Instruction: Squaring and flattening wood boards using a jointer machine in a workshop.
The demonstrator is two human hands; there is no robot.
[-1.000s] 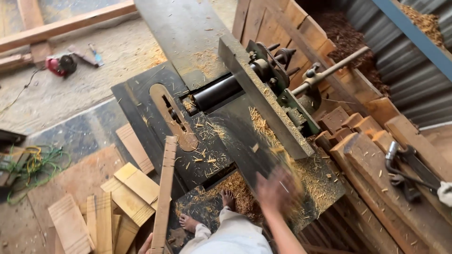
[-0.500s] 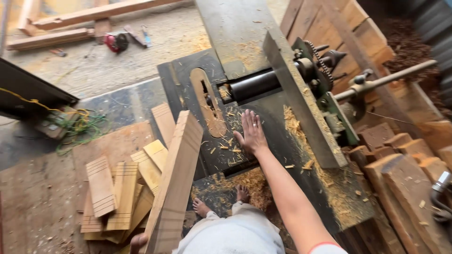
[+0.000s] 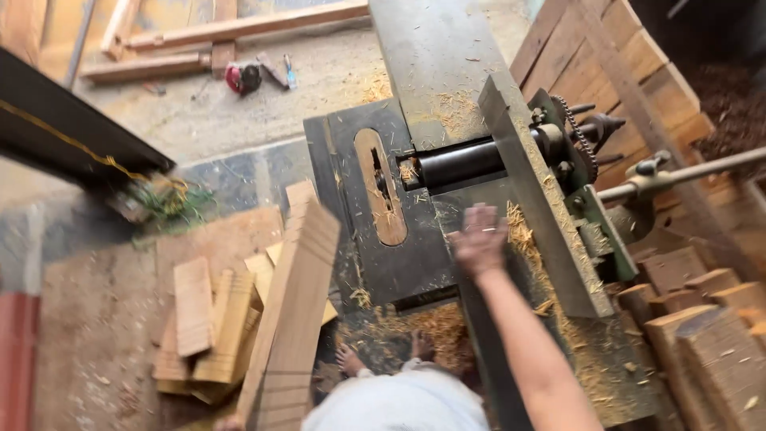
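Observation:
My right hand (image 3: 479, 239) lies flat and blurred on the dark steel table (image 3: 399, 263) of a woodworking planer, fingers apart and holding nothing. It is just in front of the black cutter roller (image 3: 463, 164) and left of the slanted metal fence (image 3: 542, 207). Wood shavings (image 3: 523, 231) lie beside it. A long wooden plank (image 3: 295, 319) stands tilted at my left side. My left hand (image 3: 226, 423) grips its lower end, with only a sliver showing at the bottom edge.
A heap of short wooden boards (image 3: 211, 319) lies on the floor to the left. Stacked wooden blocks (image 3: 710, 327) fill the right side. A red power tool (image 3: 242, 77) and long timbers (image 3: 231, 32) lie on the far floor. My bare feet (image 3: 351, 359) stand in sawdust.
My right hand has slid right along the machine table towards the fence. The upright plank has shifted right in view as my head moved closer over the machine.

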